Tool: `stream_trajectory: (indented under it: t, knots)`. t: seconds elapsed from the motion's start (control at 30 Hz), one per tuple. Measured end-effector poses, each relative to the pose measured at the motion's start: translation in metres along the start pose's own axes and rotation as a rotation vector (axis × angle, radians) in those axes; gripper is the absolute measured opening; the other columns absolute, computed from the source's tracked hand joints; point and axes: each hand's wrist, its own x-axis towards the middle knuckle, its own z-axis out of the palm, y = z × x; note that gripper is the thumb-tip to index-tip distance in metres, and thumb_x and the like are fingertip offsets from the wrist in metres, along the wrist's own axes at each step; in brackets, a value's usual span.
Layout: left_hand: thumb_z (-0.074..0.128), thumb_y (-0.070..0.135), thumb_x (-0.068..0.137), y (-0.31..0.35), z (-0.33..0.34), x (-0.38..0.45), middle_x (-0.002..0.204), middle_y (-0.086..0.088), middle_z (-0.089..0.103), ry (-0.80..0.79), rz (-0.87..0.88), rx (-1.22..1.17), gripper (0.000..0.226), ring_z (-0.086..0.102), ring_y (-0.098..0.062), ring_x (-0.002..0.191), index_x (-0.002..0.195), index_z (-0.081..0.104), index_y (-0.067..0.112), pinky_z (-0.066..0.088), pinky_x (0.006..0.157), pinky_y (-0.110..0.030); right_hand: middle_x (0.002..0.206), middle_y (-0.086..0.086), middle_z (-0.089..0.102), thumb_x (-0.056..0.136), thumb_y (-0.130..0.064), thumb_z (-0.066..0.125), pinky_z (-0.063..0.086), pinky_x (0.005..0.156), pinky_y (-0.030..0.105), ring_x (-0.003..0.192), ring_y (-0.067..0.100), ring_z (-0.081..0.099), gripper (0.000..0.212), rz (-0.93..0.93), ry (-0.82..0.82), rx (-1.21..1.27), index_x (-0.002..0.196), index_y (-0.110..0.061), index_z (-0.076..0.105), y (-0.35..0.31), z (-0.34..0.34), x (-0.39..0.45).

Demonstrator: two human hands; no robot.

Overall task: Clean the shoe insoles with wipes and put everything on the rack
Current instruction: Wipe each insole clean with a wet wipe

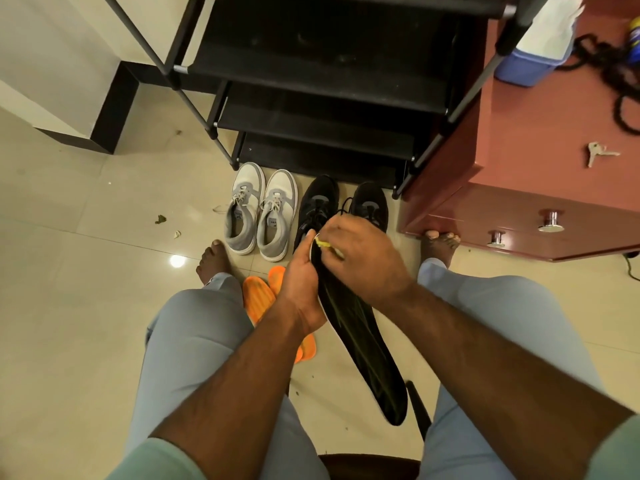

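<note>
My left hand [303,275] grips the toe end of a long black insole [363,348] that hangs down between my knees. My right hand [360,258] pinches a yellowish wipe [325,244] against the top of that insole. Two orange insoles [258,299] lie on the floor under my left forearm. A pair of grey and white sneakers [259,209] and a pair of black sneakers [343,206] stand side by side in front of the black shoe rack [322,98], whose shelves hold nothing that I can see.
A reddish-brown dresser [540,168] stands right of the rack, with keys [597,154], a blue wipes box [530,64] and a dark cord on top. My bare feet rest on the tiled floor beside the shoes. Small scraps litter the floor at left.
</note>
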Motion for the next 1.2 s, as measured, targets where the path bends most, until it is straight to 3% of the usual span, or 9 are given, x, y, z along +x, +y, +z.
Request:
stream_trajectory:
  t: [0.1, 0.23, 0.37, 0.53, 0.73, 0.93, 1.13, 1.2]
  knots:
    - [0.045, 0.053, 0.099, -0.001, 0.0, 0.002, 0.096, -0.009, 0.074, 0.004, 0.02, -0.036, 0.051, 0.073, -0.022, 0.091, 0.105, 0.076, 0.013, 0.057, 0.074, -0.032, 0.09, 0.006, 0.062, 0.085, -0.014, 0.057, 0.05, 0.076, 0.032, 0.084, 0.018, 0.057, 0.018, -0.031, -0.02, 0.005, 0.096, -0.006, 0.069, -0.004, 0.001, -0.001]
    - [0.042, 0.057, 0.099, 0.0, 0.002, -0.002, 0.108, -0.015, 0.072, 0.043, 0.001, 0.048, 0.058, 0.071, -0.026, 0.1, 0.124, 0.067, 0.011, 0.055, 0.082, -0.038, 0.091, 0.006, 0.062, 0.086, -0.013, 0.058, 0.05, 0.079, 0.035, 0.086, 0.019, 0.057, 0.017, 0.058, 0.048, 0.001, 0.095, -0.007, 0.07, 0.004, -0.002, 0.005]
    - [0.048, 0.049, 0.095, 0.001, 0.003, -0.001, 0.087, -0.008, 0.074, 0.02, 0.031, -0.042, 0.046, 0.074, -0.015, 0.082, 0.104, 0.074, 0.012, 0.057, 0.069, -0.025, 0.087, 0.007, 0.062, 0.084, -0.014, 0.052, 0.047, 0.073, 0.029, 0.081, 0.018, 0.056, 0.022, -0.075, -0.042, 0.001, 0.092, -0.004, 0.07, -0.012, 0.001, -0.008]
    - [0.046, 0.053, 0.098, 0.001, 0.003, -0.003, 0.101, -0.012, 0.073, 0.042, 0.011, 0.057, 0.052, 0.073, -0.024, 0.095, 0.116, 0.07, 0.012, 0.054, 0.084, -0.036, 0.091, 0.007, 0.062, 0.085, -0.012, 0.056, 0.05, 0.078, 0.037, 0.086, 0.02, 0.057, 0.02, 0.008, 0.006, -0.002, 0.097, -0.004, 0.069, 0.002, 0.0, 0.003]
    - [0.033, 0.05, 0.103, 0.01, -0.001, -0.002, 0.101, -0.004, 0.075, 0.026, 0.069, 0.089, 0.042, 0.073, -0.017, 0.09, 0.124, 0.066, 0.033, 0.051, 0.082, -0.034, 0.089, 0.007, 0.063, 0.082, -0.005, 0.054, 0.05, 0.071, 0.035, 0.083, 0.023, 0.056, 0.02, -0.13, -0.113, 0.061, 0.092, -0.005, 0.071, -0.015, -0.003, -0.021]
    - [0.041, 0.052, 0.1, 0.004, 0.001, -0.001, 0.124, -0.007, 0.068, 0.012, 0.056, 0.021, 0.05, 0.068, -0.022, 0.111, 0.14, 0.057, 0.025, 0.057, 0.083, -0.033, 0.092, 0.009, 0.064, 0.083, -0.003, 0.057, 0.048, 0.077, 0.035, 0.082, 0.025, 0.058, 0.019, -0.085, -0.005, 0.004, 0.099, -0.003, 0.07, -0.004, 0.0, 0.002]
    - [0.034, 0.053, 0.102, 0.01, -0.004, 0.001, 0.094, -0.004, 0.067, -0.022, 0.106, 0.038, 0.045, 0.066, -0.017, 0.083, 0.131, 0.062, 0.034, 0.057, 0.079, -0.033, 0.083, 0.008, 0.064, 0.081, -0.009, 0.047, 0.054, 0.067, 0.041, 0.076, 0.026, 0.059, 0.025, -0.176, -0.136, 0.101, 0.085, -0.006, 0.071, -0.016, -0.005, -0.028]
    - [0.033, 0.052, 0.103, 0.008, -0.003, 0.001, 0.094, -0.004, 0.072, -0.057, 0.091, 0.076, 0.043, 0.071, -0.017, 0.083, 0.133, 0.059, 0.036, 0.057, 0.074, -0.032, 0.082, 0.007, 0.063, 0.081, -0.012, 0.044, 0.055, 0.068, 0.042, 0.075, 0.025, 0.059, 0.028, -0.164, -0.127, 0.076, 0.085, -0.006, 0.071, -0.014, -0.006, -0.025]
